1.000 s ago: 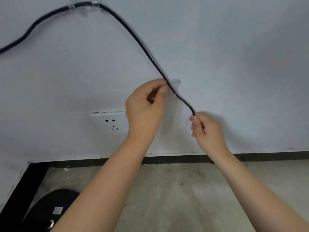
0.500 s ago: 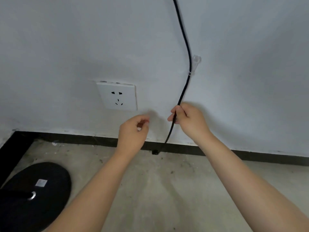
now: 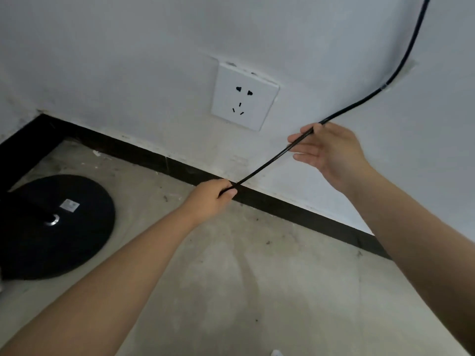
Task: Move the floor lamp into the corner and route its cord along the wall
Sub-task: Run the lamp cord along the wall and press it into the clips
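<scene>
A black lamp cord [image 3: 267, 164] comes down the white wall from the top right, passes a clear wall clip [image 3: 397, 79], and runs taut down to the left. My left hand [image 3: 212, 195] is closed around its lower end, near the black baseboard. My right hand [image 3: 326, 150] touches the cord higher up with loosely spread fingers, the cord lying across the fingertips. The lamp's round black base [image 3: 55, 227] sits on the concrete floor in the left corner, with the foot of its pole at its centre.
A white wall socket [image 3: 245, 96] is mounted between the lamp base and the clip, with nothing plugged in. A black baseboard [image 3: 295, 209] runs along the foot of the wall. The floor is bare grey concrete.
My left hand has taken hold of the cord's lower end and pulled it left and taut. My right hand's grip has loosened to spread fingers. The view has swung to the left.
</scene>
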{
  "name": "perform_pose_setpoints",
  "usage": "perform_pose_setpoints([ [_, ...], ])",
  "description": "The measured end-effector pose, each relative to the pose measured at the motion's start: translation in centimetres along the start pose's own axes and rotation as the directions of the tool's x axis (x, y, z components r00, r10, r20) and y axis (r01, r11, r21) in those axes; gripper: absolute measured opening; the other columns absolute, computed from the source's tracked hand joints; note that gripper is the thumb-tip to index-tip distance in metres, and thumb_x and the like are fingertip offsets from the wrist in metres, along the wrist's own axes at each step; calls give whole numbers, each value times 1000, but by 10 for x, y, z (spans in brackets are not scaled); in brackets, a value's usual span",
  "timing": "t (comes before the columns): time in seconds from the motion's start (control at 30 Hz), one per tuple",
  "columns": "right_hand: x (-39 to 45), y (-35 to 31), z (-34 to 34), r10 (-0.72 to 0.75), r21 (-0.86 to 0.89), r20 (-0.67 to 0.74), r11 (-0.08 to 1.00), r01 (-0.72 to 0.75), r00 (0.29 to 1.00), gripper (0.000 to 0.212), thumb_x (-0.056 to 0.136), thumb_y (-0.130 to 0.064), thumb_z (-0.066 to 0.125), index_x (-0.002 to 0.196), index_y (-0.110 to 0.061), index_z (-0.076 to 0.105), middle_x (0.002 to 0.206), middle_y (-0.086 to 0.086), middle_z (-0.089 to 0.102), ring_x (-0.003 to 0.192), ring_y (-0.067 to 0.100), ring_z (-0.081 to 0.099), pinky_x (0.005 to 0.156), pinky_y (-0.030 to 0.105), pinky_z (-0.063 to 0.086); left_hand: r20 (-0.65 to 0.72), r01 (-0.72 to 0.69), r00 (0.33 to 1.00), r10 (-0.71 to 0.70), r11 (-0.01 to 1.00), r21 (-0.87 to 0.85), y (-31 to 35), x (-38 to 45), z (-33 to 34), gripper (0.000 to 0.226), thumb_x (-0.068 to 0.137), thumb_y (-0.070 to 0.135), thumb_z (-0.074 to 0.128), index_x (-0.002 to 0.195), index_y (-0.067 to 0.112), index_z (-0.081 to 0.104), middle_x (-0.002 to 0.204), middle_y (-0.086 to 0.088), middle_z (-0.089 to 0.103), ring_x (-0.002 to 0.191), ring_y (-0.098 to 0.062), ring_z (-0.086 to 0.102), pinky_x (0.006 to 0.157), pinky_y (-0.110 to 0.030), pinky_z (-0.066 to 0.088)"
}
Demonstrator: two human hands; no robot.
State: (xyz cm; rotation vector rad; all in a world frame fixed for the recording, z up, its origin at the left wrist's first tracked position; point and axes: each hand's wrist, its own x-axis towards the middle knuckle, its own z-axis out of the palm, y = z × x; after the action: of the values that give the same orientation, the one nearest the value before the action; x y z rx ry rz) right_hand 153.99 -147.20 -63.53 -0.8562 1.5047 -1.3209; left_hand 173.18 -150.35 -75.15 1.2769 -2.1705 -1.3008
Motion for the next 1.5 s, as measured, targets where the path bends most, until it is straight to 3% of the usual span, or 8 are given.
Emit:
perform_pose_setpoints([
  [0.13, -2, 26, 10, -87, -119, -131, 990, 72, 988, 28, 88, -6, 42, 65, -19, 51, 53, -7, 67, 54, 7, 64, 53, 20, 53, 12, 3, 1000, -4, 998, 65, -25, -9, -10, 17, 93, 10, 47, 81, 4, 57, 59, 6, 40, 58, -12, 39, 50, -24, 25],
  [0.3, 0, 85, 48, -51, -278, -49, 960, 35, 998, 25, 89, -13, 47, 66, -19, 55, 67, 1, 59, 46, 1, 59, 43, 13, 50, -131, -28, 991, 37, 997, 71, -31, 1, -13, 18, 92, 11, 49, 84, 0, 61, 73, -11, 52, 70, -23, 47, 64, -28, 33],
  [0.47, 18, 98, 75, 17, -92, -141, 995, -31, 990, 26, 86, -12, 53, 60, -14, 55, 61, 4, 52, 37, 5, 49, 38, 15, 44, -244, -74, 961, 127, 973, 217, -28, 8, -16, 25, 94, 13, 45, 89, -3, 64, 73, -18, 58, 72, -30, 53, 58, -27, 33],
  [0.6, 26, 95, 73, 30, 39, -188, 999, -23, 982, 22, 85, -8, 54, 63, -13, 56, 60, 6, 54, 35, 5, 51, 38, 15, 46, -163, -66, 972, 172, 857, 511, -26, 19, -25, 20, 93, 6, 43, 94, 2, 62, 62, -5, 46, 73, -28, 52, 53, -25, 28],
  [0.73, 36, 93, 67, 25, -45, -205, 998, -35, 978, 19, 85, -8, 54, 68, -15, 58, 62, 6, 58, 38, 3, 58, 42, 14, 50, -163, -101, 953, 256, 774, 626, -23, 30, -23, 19, 92, 5, 44, 96, 6, 62, 89, -14, 63, 84, -31, 57, 57, -27, 25],
  [1.03, 31, 114, 51, -216, -429, -255, 899, 90, 943, 30, 85, -19, 55, 56, -14, 55, 53, -3, 56, 37, -6, 54, 45, 8, 45, -181, -76, 978, 106, 983, 168, -36, 31, 5, 22, 90, 3, 47, 101, 6, 66, 103, -18, 65, 100, -32, 55, 93, -44, 43],
  [1.3, 49, 117, 60, -157, -376, -308, 926, 32, 938, 35, 85, -20, 56, 50, -21, 52, 52, -4, 56, 31, -3, 53, 39, 9, 43, -264, -52, 959, 99, 982, 179, -45, 43, 2, 24, 91, 5, 48, 111, 3, 61, 92, -27, 62, 88, -37, 57, 75, -39, 49],
  [1.5, 48, 123, 65, -117, -385, -325, 923, -18, 938, 35, 86, -18, 54, 51, -15, 51, 49, -2, 53, 36, 4, 55, 58, 33, 52, -387, -28, 913, 131, 965, 260, -38, 46, 5, 21, 90, 7, 51, 105, 2, 65, 88, -26, 68, 84, -37, 61, 69, -40, 50],
])
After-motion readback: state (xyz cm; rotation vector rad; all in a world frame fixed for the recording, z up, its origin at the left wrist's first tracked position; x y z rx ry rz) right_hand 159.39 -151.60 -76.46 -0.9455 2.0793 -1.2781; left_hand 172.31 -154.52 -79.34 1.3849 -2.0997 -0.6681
